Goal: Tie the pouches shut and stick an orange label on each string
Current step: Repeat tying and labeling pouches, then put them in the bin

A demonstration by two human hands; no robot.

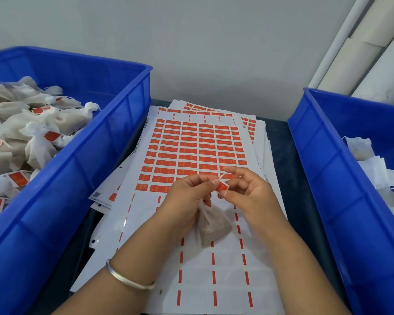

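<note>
Over the sticker sheets (191, 144), both hands pinch an orange label (222, 187) on the string. Left hand (187, 196) and right hand (248, 192) hold it together, and the pouch (210, 226) hangs below.

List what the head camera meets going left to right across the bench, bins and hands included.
Left blue bin of labelled pouches → left hand → orange label pinched between both hands' fingers → right hand → right blue bin with unlabelled pouches. The label sheets run beneath the hands, so they are not ordered.
</note>
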